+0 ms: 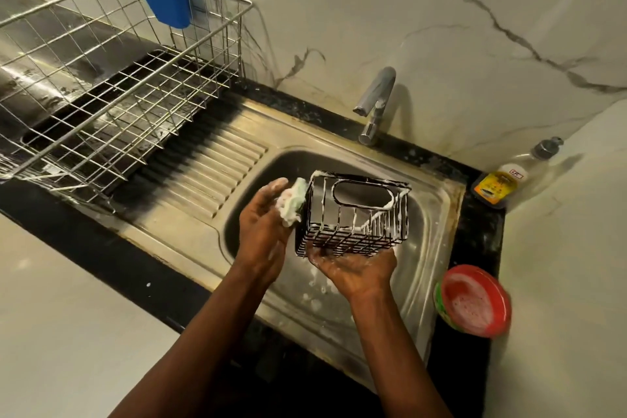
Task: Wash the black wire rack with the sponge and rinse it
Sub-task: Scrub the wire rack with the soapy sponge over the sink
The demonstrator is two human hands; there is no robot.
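Arms: both forearms (390, 343) bare as far as they show.
Hands: left hand (261, 234) and right hand (356, 268) bare, flecked with white foam (278, 184).

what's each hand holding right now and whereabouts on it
Left hand grips the sponge by its outer face; right hand holds the black wire rack from beneath, at its base.

dish rack (101, 78) – blue cup (163, 0) on its rim | tap (375, 105) behind sink (437, 214) | bottle (509, 176), red tub (475, 300) – right counter (475, 237)
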